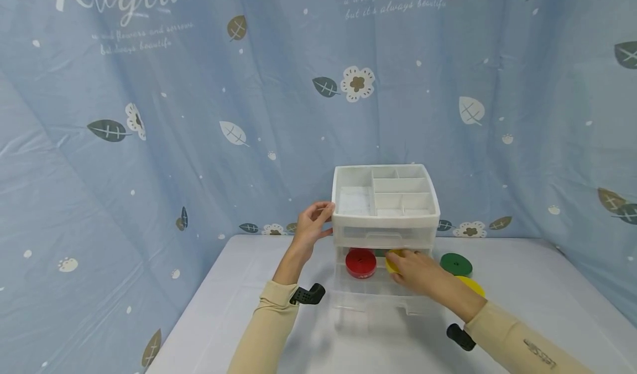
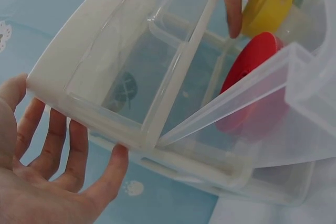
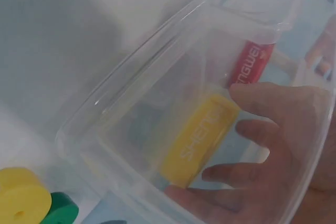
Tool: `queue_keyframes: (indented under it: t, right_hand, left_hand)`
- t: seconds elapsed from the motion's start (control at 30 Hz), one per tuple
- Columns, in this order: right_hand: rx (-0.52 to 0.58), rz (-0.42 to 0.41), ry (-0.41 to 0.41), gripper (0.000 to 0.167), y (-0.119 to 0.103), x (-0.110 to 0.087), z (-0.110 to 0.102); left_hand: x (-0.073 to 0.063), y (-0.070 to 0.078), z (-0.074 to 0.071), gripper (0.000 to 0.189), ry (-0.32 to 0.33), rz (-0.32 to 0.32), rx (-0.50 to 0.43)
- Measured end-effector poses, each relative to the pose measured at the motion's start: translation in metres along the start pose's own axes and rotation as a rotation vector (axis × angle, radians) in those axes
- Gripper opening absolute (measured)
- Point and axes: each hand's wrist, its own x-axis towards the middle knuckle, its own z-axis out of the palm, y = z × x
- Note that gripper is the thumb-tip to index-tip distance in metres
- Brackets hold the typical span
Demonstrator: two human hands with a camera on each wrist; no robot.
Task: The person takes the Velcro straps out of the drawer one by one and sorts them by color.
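beige sleeves [image 1: 517, 335] come in from the near side, a black wrist camera [image 1: 460, 337] by the right one, another [image 1: 308, 295] by the left. next, clear drawer [image 1: 368, 303], slid out toward the near edge of the white surface [image 1: 522, 285], probably so its inside can be reached from above. right hand [image 1: 415, 271] is in it, fingers curled round a yellow roll [image 3: 202, 137], gripping it by the rim; the roll sits in the right part of the drawer. edge grip likely because the roll is short and wide. red roll [image 1: 360, 263] is in the left part, tilted, untouched, printed rim facing forward.

right of the drawer, toward the surface's right edge: second yellow roll [image 1: 473, 286], partly behind the forearm, then a green roll [image 1: 456, 264] just behind it, both within easy reach of that arm.

left hand [image 1: 312, 223] is not gripping: fingers spread, tips touching the left side of the white cabinet [image 1: 383, 221], likely bracing it. cabinet is near the surface's far edge, divided tray on top, upper drawer [image 1: 355, 235] closed. blue patterned curtain [image 1: 278, 86] hangs behind.
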Motion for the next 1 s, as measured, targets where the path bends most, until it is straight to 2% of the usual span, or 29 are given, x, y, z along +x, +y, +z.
queue_keyframes:
  t: [0.17,0.4,0.73,1.0]
  right_hand:
    - [0.048,-0.001,-0.086,0.042,0.002,0.001,-0.004]
    - [0.192,-0.041,-0.144,0.040,0.009,0.004,-0.009]
    - [0.232,-0.141,-0.137,0.040,0.015,0.005,-0.009]
    - [0.289,-0.113,-0.151,0.042,0.017,0.004,-0.011]
  left_hand:
    - [0.000,0.000,0.001,0.048,-0.003,-0.001,-0.004]
    - [-0.001,0.001,0.000,0.048,0.003,-0.001,-0.010]
    - [-0.002,0.000,0.001,0.047,0.004,-0.002,-0.006]
    - [-0.002,0.001,0.001,0.045,0.005,-0.002,-0.009]
